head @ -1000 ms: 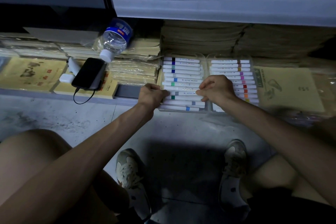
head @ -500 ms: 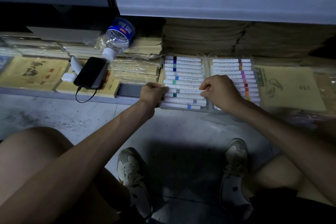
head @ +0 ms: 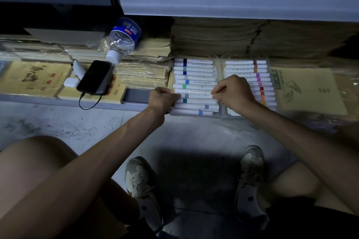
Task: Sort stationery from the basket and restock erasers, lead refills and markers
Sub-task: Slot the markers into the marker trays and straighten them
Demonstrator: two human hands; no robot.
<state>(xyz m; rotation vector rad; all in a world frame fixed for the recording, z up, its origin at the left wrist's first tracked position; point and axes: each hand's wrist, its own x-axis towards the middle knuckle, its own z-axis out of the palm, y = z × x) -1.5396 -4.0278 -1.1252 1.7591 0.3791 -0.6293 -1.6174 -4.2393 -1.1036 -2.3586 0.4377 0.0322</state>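
Marker held endwise between left hand and right hand fingers.

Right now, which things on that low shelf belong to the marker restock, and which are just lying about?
Job in hand: left hand and right hand, each gripping an end of the grey-banded marker; left marker tray; right marker tray.

Lying about: water bottle, phone, yellow booklets, paper stacks.
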